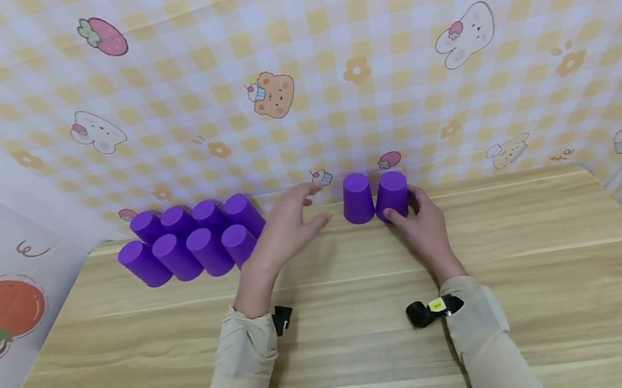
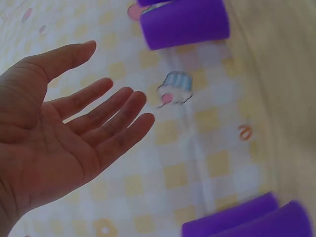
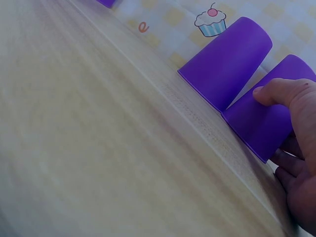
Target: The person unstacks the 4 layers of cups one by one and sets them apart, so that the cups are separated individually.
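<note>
My right hand (image 1: 424, 225) grips a purple cup (image 3: 269, 116) that stands upside down on the table, thumb on its near side and fingers round the right. Just left of it another upside-down purple cup (image 1: 357, 199) stands rim to rim with it. My left hand (image 1: 286, 230) is raised over the table, fingers extended and holding nothing, between that pair and a group of purple cups on the left. In the left wrist view its palm (image 2: 54, 153) shows with the fingers spread a little.
Several upside-down purple cups (image 1: 179, 257) stand in two rows at the left rear of the wooden table (image 1: 354, 345); my left hand partly covers the nearest ones. A yellow checked cloth (image 1: 313, 30) with cartoon prints hangs right behind the cups. Each wrist wears a black camera strap (image 1: 432, 310).
</note>
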Available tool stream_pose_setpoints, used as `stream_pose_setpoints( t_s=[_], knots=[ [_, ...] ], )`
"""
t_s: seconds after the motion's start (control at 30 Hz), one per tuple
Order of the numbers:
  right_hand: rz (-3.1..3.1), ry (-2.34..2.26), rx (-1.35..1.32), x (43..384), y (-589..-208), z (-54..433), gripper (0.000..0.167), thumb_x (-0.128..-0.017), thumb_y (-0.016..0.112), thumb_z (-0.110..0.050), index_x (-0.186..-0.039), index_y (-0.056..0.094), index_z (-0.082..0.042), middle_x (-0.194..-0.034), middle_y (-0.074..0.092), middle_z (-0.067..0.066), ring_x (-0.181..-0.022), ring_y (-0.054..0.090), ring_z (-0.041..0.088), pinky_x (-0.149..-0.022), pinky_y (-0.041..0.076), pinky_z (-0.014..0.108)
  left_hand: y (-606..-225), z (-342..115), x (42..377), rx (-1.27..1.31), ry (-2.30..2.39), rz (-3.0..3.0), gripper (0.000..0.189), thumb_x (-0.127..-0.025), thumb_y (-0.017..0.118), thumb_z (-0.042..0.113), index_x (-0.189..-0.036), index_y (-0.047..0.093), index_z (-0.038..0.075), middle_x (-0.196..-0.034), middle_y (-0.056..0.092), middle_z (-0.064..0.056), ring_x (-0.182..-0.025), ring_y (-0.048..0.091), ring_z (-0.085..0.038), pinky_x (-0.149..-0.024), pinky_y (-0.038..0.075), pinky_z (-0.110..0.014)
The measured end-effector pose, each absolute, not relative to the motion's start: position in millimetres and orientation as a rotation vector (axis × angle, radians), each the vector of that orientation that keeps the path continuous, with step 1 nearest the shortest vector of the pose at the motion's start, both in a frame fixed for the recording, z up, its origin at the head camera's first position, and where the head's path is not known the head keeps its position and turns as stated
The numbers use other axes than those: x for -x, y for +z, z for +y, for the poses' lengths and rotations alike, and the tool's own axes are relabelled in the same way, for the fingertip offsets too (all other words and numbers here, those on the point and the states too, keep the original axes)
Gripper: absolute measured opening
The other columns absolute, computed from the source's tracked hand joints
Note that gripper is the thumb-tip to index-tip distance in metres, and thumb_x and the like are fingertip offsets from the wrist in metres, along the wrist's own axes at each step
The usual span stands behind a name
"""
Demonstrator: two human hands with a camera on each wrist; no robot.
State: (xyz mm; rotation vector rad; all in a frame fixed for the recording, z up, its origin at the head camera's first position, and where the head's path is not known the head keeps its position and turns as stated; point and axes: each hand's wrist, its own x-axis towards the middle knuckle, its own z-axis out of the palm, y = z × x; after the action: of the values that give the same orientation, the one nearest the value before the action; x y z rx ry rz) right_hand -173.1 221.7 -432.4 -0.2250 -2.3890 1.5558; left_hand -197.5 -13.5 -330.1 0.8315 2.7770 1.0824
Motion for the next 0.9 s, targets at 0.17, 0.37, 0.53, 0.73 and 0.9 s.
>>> stream_pose_setpoints(
  t_s=[0.17,0.37,0.53,0.73,0.9],
  knots=[
    [-2.407,1.553,0.236,173.8,-432.5,221.2,0.067,-0.083,0.069,-0.021,-0.138,0.037,0.000,-0.137,0.043,0.020,-0.126,0.041,0.031,-0.105,0.033,0.037,-348.6,2.0,200.9,-0.794,1.115,2.724,0.055,-0.086,0.066,0.020,-0.134,0.045,0.003,-0.132,0.049,-0.014,-0.112,0.051,-0.028,-0.093,0.044,-0.040],
    [-2.416,1.551,0.227,175.5,-434.4,222.1,0.068,-0.084,0.069,-0.023,-0.138,0.037,0.000,-0.138,0.042,0.020,-0.126,0.041,0.031,-0.105,0.033,0.038,-361.2,8.1,204.1,-0.745,1.145,2.721,0.066,-0.086,0.067,0.020,-0.140,0.035,0.001,-0.139,0.041,-0.017,-0.120,0.046,-0.031,-0.098,0.041,-0.041],
    [-2.427,1.538,0.233,175.3,-434.3,225.6,0.068,-0.084,0.069,-0.024,-0.139,0.036,0.000,-0.138,0.042,0.021,-0.126,0.040,0.032,-0.105,0.033,0.039,-366.6,10.0,209.4,-0.731,1.184,2.622,0.071,-0.087,0.066,0.023,-0.144,0.029,0.003,-0.143,0.036,-0.016,-0.122,0.044,-0.034,-0.100,0.039,-0.043],
    [-2.427,1.537,0.239,174.9,-434.1,226.5,0.070,-0.083,0.070,-0.025,-0.139,0.036,0.000,-0.138,0.041,0.021,-0.127,0.040,0.032,-0.106,0.033,0.039,-370.0,25.0,218.7,-0.727,1.240,2.586,0.071,-0.088,0.064,0.026,-0.144,0.028,0.002,-0.143,0.036,-0.018,-0.125,0.041,-0.034,-0.102,0.036,-0.044],
    [-2.423,1.548,0.234,175.6,-435.8,223.6,0.069,-0.083,0.070,-0.026,-0.138,0.036,0.000,-0.138,0.041,0.020,-0.127,0.040,0.031,-0.105,0.033,0.038,-371.9,39.6,226.8,-0.687,1.362,2.642,0.062,-0.087,0.066,0.021,-0.138,0.037,0.002,-0.134,0.047,-0.016,-0.123,0.044,-0.028,-0.103,0.035,-0.042]
  ],
)
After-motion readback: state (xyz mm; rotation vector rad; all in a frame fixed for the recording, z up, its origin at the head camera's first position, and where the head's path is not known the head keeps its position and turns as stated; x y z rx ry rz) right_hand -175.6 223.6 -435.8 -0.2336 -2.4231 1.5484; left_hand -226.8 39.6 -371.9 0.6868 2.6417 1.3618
